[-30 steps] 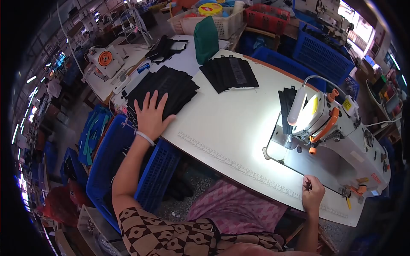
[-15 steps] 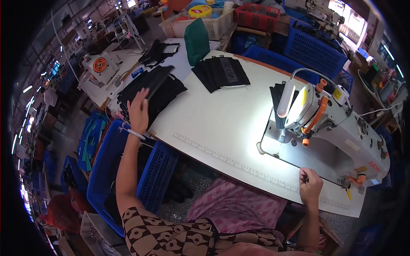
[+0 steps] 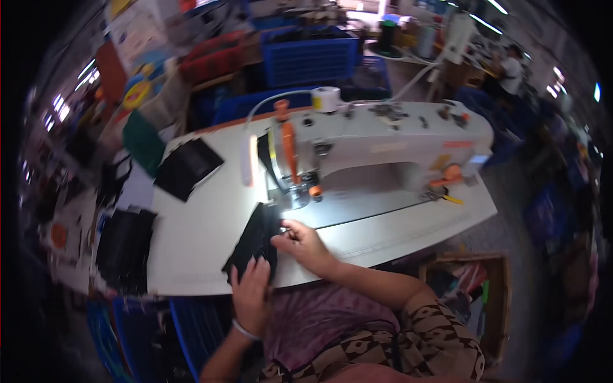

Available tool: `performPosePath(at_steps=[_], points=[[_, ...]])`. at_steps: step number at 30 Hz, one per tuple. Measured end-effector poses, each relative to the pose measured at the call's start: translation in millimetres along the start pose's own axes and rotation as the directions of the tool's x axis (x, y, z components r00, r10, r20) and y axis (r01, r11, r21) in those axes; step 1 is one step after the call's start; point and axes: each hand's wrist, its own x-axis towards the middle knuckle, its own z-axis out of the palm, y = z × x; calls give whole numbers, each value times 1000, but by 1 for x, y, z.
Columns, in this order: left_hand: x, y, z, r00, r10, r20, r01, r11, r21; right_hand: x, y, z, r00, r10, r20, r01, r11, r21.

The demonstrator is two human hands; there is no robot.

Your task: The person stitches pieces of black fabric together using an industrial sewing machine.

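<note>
My left hand lies flat on the black fabric piece, at the sewing machine's eight o'clock. My right hand curls at its edge, grip unclear. Nothing stitched yet, I judge.

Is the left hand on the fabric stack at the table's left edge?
No, the left hand presses the black piece before the machine.

Sewing machine labels blurred; nothing legible.
</note>
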Motion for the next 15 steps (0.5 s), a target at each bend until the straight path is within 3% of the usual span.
performPosePath(at_steps=[4,9,10,12,13,14,15], points=[[-2,33,3,998,14,60,-22,992,124,-10,-3,-13,988,-155,12,155,979,-135],[12,44,-21,973,96,208,-93,995,-23,-22,-2,-38,993,-114,-27,95,917,-388],[15,42,-18,1000,18,18,-16,994,-110,-30,-7,-42,992,-122,37,128,937,-326],[20,40,-16,926,-196,-322,90,945,-315,-48,-20,-48,975,-149,167,180,965,-190],[21,38,-19,929,-190,-318,85,945,-316,-54,-21,-52,975,-151,160,180,965,-190],[22,34,-24,933,-317,-168,163,791,-589,-60,-20,-56,953,-212,216,270,918,-290],[24,33,-27,920,-391,15,249,556,-793,-67,-20,-61,923,-263,280,359,851,-383]])
